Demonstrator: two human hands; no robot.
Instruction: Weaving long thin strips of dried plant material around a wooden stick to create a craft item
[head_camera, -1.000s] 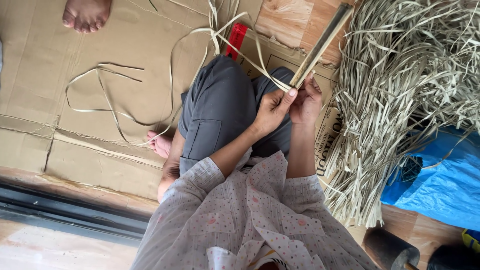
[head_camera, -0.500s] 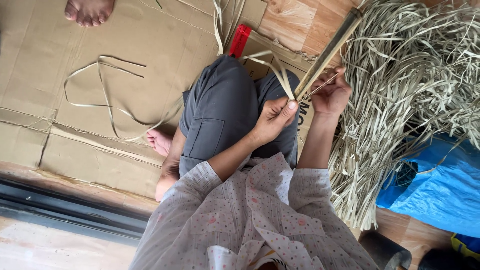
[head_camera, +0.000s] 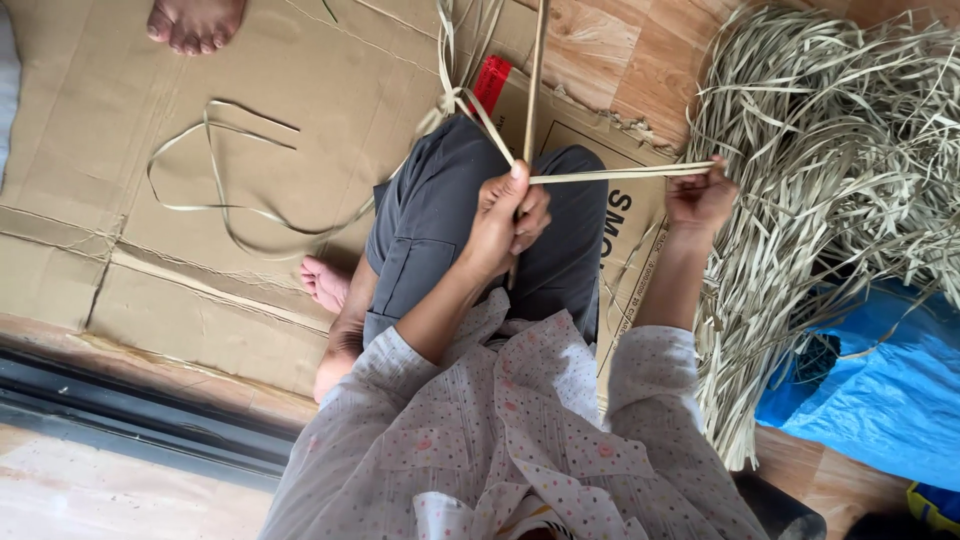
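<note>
I sit cross-legged on flattened cardboard (head_camera: 250, 90). My left hand (head_camera: 505, 225) is closed around a thin bamboo stick (head_camera: 535, 70) that points away from me, and it also pinches a pale flat leaf strip (head_camera: 620, 174). My right hand (head_camera: 700, 195) grips the other end of that strip, stretched taut between both hands above my grey-trousered knees. More of the strip trails off past the stick toward the top of the view.
A large heap of dried pale strips (head_camera: 830, 150) lies at my right on wooden floor, partly over a blue tarp (head_camera: 880, 400). A loose looped strip (head_camera: 220, 160) lies on the cardboard. Another person's bare foot (head_camera: 195, 22) is at top left. A metal door track (head_camera: 140, 420) runs lower left.
The stick has swung from slanting right to nearly upright in my left hand. My right hand moved out to the right, pulling the strip taut between the hands.
</note>
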